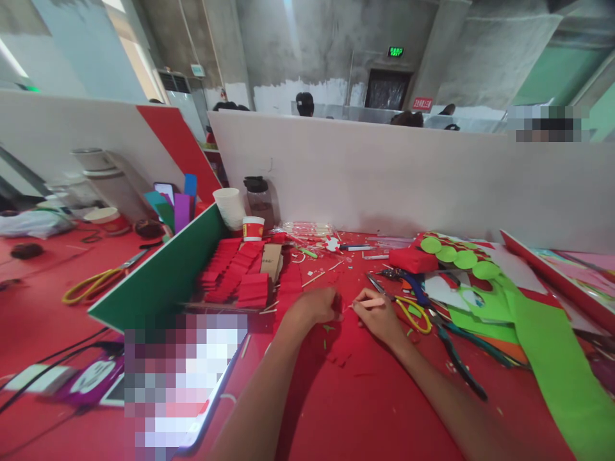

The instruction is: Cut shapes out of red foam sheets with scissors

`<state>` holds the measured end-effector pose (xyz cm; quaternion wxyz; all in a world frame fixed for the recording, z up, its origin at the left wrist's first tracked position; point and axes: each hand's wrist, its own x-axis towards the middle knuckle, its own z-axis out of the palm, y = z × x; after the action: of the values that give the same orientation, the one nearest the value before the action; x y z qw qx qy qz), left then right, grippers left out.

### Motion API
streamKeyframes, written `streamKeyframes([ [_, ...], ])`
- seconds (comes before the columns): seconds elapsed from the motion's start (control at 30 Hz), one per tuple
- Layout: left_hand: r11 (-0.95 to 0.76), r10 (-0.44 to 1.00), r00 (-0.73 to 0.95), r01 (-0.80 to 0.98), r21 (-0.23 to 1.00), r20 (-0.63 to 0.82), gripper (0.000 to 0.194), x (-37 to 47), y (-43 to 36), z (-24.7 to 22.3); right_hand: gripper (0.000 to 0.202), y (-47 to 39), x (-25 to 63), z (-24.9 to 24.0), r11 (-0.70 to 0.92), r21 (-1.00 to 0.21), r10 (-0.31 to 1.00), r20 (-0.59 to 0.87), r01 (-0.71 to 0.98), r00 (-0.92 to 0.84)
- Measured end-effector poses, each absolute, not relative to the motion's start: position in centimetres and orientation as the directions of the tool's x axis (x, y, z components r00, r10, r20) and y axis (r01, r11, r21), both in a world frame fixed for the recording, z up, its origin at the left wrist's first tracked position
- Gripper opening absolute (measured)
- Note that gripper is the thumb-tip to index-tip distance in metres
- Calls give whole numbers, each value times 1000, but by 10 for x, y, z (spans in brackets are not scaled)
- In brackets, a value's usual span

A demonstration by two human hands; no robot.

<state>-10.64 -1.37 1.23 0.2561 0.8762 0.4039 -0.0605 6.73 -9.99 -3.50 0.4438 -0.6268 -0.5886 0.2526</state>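
My right hand (377, 314) is closed in a pinch around a slim, pale pen-like stick (371, 303). The stick's tip points left, toward a piece of red felt (348, 336) lying on the red table. Just to the left, my left hand (319, 304) has its fingers bent and drawn together at the edge of that felt. Red on red makes the outline of the piece hard to follow. Small green scraps (328, 328) lie below my left hand. Yellow-handled scissors (413, 315) rest right beside my right hand.
Stacked red pieces (237, 269) fill a box at left, beside a green panel (168, 269). A phone (211, 378) lies near my left forearm. Pliers (459, 362) and green felt sheets (548, 358) are at right. Cups (253, 228) and a bottle (259, 198) stand before the white partition (365, 173).
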Motion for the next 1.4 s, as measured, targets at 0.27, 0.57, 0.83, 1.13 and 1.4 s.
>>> streamKeyframes([
  [0.27,-548,669,683,720,425,-293,26,-107,-11,4,14,-99,66,-35,100,-889,961,202,448,187],
  [0.57,-534,670,670,734,420,-319,28,-105,-11,6,15,-98,66,-30,113,-869,979,179,481,94],
  [0.83,-528,674,658,747,404,-336,34,-105,-12,7,16,-97,65,-32,108,-867,981,172,486,89],
  [1.13,-526,681,650,755,392,-339,30,-105,-13,9,13,-98,68,-34,69,-862,972,172,502,161],
  [1.4,-523,686,649,755,396,-330,29,-106,-14,11,15,-96,69,-37,40,-865,960,173,501,222],
])
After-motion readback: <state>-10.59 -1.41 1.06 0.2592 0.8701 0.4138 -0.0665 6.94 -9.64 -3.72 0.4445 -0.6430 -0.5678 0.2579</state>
